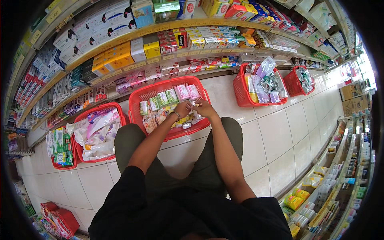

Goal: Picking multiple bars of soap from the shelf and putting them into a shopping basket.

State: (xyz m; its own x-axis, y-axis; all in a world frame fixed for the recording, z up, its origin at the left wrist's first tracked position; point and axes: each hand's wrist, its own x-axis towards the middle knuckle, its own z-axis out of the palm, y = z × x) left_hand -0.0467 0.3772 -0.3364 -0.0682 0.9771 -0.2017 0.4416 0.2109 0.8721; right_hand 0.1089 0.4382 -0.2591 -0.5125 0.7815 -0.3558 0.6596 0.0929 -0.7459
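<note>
A red plastic shopping basket stands on the floor between my knees and the shelves. In it lie green-and-white soap packs, pink-and-white soap packs, and orange, yellow and white packets. My left hand, with a bracelet at the wrist, is over the right half of the basket. Close by on its right is my right hand, its fingers bent towards the left one. The fingertips of both hands nearly meet above the packs. Whether a small item is between them cannot be made out.
Red baskets with white-and-purple packs and green boxes stand at left. Another basket with pouches and a smaller one stand at right. Stocked shelves curve along the far side, more at lower right. Tiled floor shows between.
</note>
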